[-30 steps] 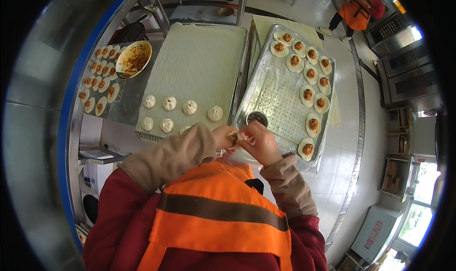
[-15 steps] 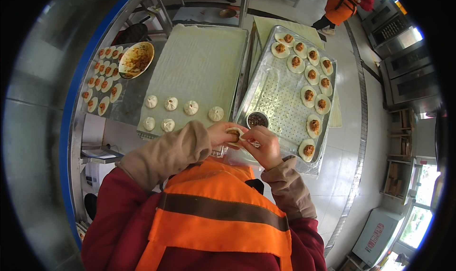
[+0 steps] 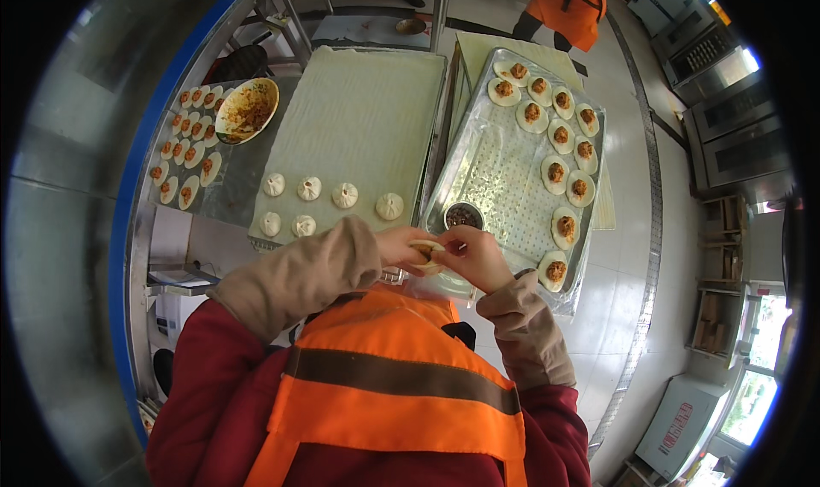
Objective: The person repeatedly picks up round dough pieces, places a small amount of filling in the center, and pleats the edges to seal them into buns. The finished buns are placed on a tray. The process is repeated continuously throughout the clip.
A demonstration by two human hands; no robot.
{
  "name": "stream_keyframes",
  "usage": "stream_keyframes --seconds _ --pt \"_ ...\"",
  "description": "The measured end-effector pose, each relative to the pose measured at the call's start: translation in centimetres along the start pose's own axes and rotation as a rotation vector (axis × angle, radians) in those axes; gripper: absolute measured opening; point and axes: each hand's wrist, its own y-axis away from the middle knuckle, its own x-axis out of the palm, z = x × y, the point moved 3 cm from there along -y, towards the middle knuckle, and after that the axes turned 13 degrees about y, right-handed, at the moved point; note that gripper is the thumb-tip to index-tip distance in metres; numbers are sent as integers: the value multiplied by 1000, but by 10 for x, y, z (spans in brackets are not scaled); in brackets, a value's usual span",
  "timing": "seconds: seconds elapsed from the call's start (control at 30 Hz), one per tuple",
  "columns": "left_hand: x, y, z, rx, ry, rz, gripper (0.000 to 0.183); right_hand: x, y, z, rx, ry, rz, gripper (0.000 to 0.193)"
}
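As our left hand [image 3: 398, 246] cradles the filled wrapper [image 3: 425, 254] just beyond our apron [image 3: 401, 372], our right hand [image 3: 476, 258] pinches its rim. Stretched a second ago, the dough now looks rounder, still unsealed.

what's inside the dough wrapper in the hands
Brown filling shows in the opening of the dough wrapper. The left hand and right hand cover parts of it; deeper filling is hidden.

Orange apron [image 3: 393, 423] (brown-banded), maroon top [image 3: 209, 363], tan oversleeves [image 3: 299, 269].
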Motion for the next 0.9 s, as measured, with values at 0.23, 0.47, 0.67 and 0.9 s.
stream_keyframes --seconds 0.23,0.47,0.67,0.9 --pt "3 6 -5 40 319 7 39 4 16 -5 129 -126 -106 19" --pt "-1 -7 -1 137 28 -21 38 -2 11 8 -64 22 -229 16" --pt "-13 -15 0 -13 -317 -86 40 -1 8 19 -475 286 -326 17" --pt "-10 0 -11 56 368 25 46 -4 2 -1 2 -110 -208 17"
